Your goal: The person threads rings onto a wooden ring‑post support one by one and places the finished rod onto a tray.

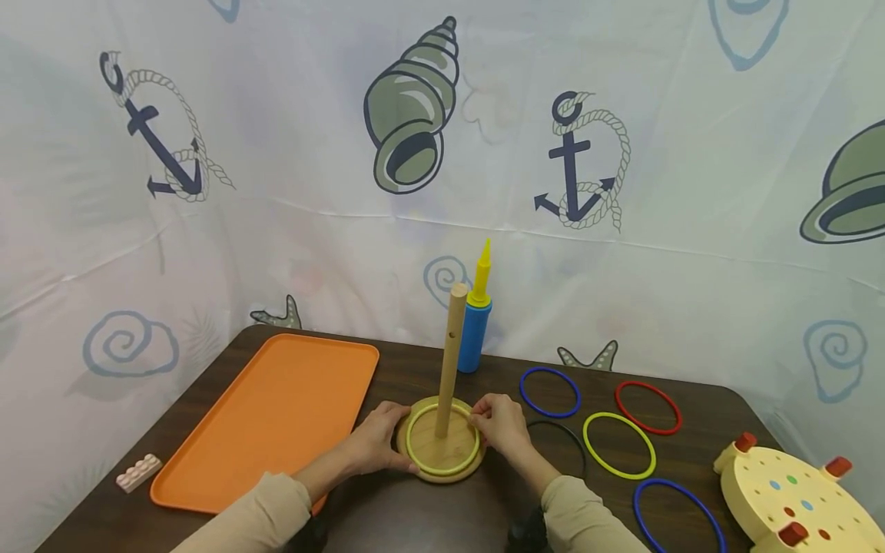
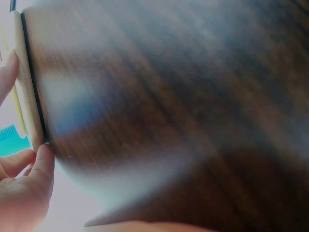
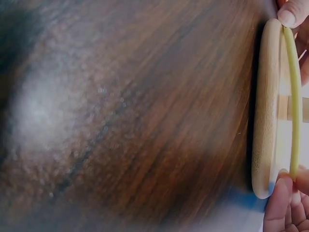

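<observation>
A round wooden base (image 1: 423,439) with an upright wooden peg (image 1: 450,357) stands at the table's middle. One yellow ring (image 3: 294,96) encircles the peg low down, at the base. My left hand (image 1: 376,442) grips the base's left edge, its thumb towards the front. On the opposite side, my right hand (image 1: 503,422) pinches the ring between thumb and finger; the right wrist view shows this pinch near the base's edge. Only part of the base (image 2: 26,82) and some fingers (image 2: 45,162) appear in the left wrist view.
An orange tray (image 1: 276,415) lies left, beside a pink studded block (image 1: 139,472). Behind the peg stands a blue and yellow hand pump (image 1: 474,330). Several loose rings lie right, including a red ring (image 1: 680,418) and a black ring (image 1: 583,453). A pale-yellow pegged board (image 1: 781,491) sits far right.
</observation>
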`<state>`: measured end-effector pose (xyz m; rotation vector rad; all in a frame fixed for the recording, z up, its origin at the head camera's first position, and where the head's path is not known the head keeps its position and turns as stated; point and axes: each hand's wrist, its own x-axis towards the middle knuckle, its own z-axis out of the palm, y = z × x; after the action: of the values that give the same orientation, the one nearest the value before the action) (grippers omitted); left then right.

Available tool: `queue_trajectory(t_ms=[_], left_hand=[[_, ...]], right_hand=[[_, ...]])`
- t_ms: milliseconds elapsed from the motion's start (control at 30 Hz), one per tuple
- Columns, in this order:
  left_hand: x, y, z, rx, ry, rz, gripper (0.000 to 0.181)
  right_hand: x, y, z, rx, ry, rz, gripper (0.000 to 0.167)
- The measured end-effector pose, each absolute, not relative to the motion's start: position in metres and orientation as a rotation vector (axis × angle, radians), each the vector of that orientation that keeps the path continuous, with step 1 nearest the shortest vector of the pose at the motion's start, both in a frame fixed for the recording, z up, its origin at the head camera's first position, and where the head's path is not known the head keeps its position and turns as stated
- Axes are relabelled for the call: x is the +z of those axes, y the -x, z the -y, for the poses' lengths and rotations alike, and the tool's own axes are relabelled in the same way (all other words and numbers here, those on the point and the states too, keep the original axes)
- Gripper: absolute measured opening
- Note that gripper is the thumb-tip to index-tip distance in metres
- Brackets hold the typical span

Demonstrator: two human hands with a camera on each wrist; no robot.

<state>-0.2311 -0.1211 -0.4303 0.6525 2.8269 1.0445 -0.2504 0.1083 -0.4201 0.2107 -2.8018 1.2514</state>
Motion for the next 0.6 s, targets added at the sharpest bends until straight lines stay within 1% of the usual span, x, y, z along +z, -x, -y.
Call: queue_trajectory(t_ms=[167, 333, 600], left_hand=[[-0.43, 0.232, 0.121, 1.051, -0.622, -2.796, 0.091], [-0.43, 0.233, 0.121, 1.053, -0.609, -2.786, 0.09], [-0.431, 0.233, 0.121, 1.07, -0.627, -2.794, 0.091]], right_hand=[[-0.421, 0.25, -0.109, 1.263, -0.201, 2.802, 0.005], [-0.417, 0.248, -0.113, 1.336, -0.251, 2.77, 0.004], [-0.4, 0.232, -0.142, 1.423, -0.351, 2.748, 0.007]])
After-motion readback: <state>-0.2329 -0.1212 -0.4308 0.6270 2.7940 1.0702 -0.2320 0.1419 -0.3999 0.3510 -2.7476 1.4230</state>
